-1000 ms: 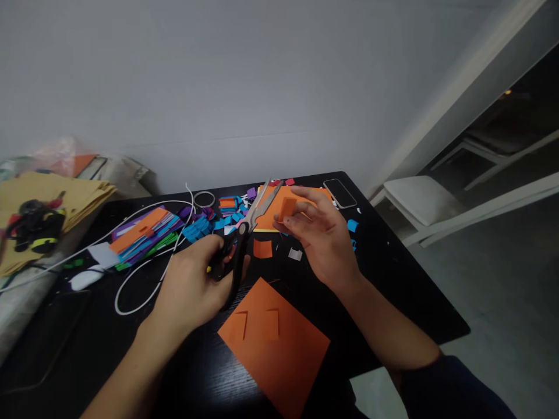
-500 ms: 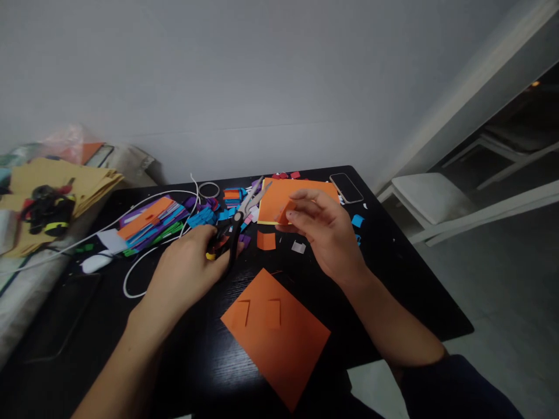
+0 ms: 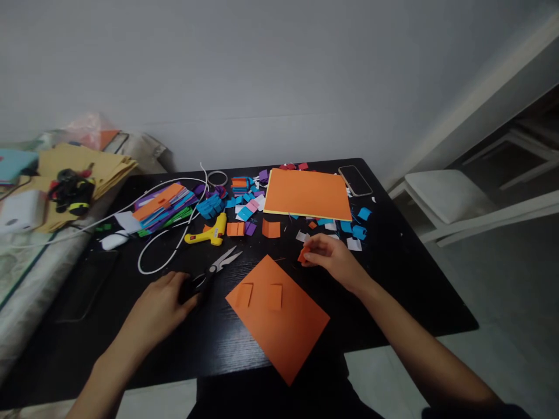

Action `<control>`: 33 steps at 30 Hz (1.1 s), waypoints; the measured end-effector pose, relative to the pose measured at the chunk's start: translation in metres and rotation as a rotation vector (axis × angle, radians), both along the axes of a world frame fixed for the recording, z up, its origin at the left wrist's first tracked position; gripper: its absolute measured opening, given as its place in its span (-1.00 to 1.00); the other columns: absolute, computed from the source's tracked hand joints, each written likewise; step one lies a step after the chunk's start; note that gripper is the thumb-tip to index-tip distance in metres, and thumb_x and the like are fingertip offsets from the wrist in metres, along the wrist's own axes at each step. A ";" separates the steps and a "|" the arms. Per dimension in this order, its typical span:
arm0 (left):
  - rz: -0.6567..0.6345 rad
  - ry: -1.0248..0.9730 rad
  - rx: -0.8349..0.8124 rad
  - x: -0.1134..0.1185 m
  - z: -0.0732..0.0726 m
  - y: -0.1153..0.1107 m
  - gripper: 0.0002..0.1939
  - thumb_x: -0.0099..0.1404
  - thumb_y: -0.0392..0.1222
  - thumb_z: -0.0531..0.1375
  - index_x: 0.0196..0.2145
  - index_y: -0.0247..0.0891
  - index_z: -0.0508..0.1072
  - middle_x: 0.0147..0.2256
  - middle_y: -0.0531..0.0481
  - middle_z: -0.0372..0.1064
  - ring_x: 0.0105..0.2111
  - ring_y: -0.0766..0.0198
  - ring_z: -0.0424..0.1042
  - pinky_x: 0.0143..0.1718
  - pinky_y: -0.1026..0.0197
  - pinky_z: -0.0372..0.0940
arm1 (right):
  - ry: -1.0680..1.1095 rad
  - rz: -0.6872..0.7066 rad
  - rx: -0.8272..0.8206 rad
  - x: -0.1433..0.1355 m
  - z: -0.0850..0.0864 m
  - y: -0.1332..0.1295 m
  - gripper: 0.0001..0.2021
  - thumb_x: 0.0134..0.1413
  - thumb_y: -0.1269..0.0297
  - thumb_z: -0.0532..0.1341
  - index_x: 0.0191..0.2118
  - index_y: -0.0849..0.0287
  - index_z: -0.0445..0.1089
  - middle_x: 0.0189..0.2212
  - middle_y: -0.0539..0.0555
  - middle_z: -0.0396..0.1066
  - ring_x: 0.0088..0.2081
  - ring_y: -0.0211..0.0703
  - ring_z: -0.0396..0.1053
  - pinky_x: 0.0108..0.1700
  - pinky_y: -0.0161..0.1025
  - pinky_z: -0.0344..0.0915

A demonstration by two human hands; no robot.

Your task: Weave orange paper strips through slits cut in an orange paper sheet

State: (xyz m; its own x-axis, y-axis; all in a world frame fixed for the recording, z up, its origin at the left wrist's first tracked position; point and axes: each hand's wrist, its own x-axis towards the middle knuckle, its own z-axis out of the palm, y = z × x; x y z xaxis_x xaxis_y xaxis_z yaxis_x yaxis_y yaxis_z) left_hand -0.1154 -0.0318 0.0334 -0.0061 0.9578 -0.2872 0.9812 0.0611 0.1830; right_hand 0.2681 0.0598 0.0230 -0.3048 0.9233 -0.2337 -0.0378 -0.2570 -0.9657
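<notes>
At center, the right hand pinched an orange slip, likely for control, the left hand's grip at the scissors unclear.

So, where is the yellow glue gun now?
In the head view, the glue gun lies left of centre, beyond the scissors and beside the white cable.

Black with faint grain on the bench; plain orange on both the near-edge sheet and the far-edge sheet. Solid yellow on the glue gun; orange, blue, purple and green on the strip pile toward the far left corner.
</notes>
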 end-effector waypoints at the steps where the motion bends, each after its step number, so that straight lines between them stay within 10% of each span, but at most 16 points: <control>1: -0.002 0.014 0.013 -0.003 -0.003 -0.001 -0.49 0.31 0.13 0.09 -0.03 -0.34 0.50 -0.02 -0.36 0.51 -0.03 -0.22 0.54 0.03 -0.12 0.39 | 0.021 -0.010 -0.016 -0.002 -0.001 -0.001 -0.74 -0.06 0.24 0.48 -0.26 0.15 0.48 -0.34 0.01 0.53 -0.27 -0.12 0.57 -0.16 -0.10 0.57; 8: 0.003 0.012 0.170 -0.004 -0.001 0.005 -0.58 0.32 0.04 0.15 -0.01 -0.28 0.53 0.00 -0.37 0.52 -0.01 -0.22 0.54 0.05 -0.13 0.42 | 0.108 0.010 -0.086 -0.024 -0.008 -0.003 -0.67 -0.14 0.23 0.54 -0.19 0.18 0.59 -0.30 0.06 0.60 -0.27 -0.17 0.58 -0.12 -0.16 0.57; 14: -0.076 -0.213 0.438 0.067 0.026 0.021 -0.70 0.49 0.01 0.07 -0.16 -0.22 0.49 -0.12 -0.20 0.53 -0.08 -0.05 0.54 -0.04 -0.01 0.40 | 0.122 0.055 -0.095 -0.043 -0.017 -0.003 -0.66 -0.24 0.25 0.58 -0.27 0.19 0.58 -0.33 0.06 0.65 -0.26 -0.14 0.61 -0.04 -0.11 0.55; 20: -0.360 -0.640 0.302 0.125 -0.009 0.056 -0.73 0.48 -0.06 0.14 -0.31 -0.26 0.47 -0.44 0.03 0.40 -0.46 0.26 0.38 -0.41 0.23 0.21 | 0.107 0.075 -0.062 -0.053 -0.026 -0.002 -0.67 -0.25 0.21 0.59 -0.32 0.16 0.55 -0.36 -0.01 0.62 -0.28 -0.17 0.59 -0.06 -0.16 0.53; 33: -0.375 -0.822 0.282 0.121 -0.041 0.054 -0.75 0.47 -0.16 0.20 -0.38 -0.27 0.44 -0.51 0.13 0.27 -0.54 0.39 0.21 -0.49 0.32 0.10 | 0.003 0.165 0.101 -0.046 -0.038 -0.009 -0.73 -0.03 0.08 0.53 -0.31 0.14 0.61 -0.43 0.02 0.59 -0.39 -0.17 0.55 -0.23 -0.18 0.52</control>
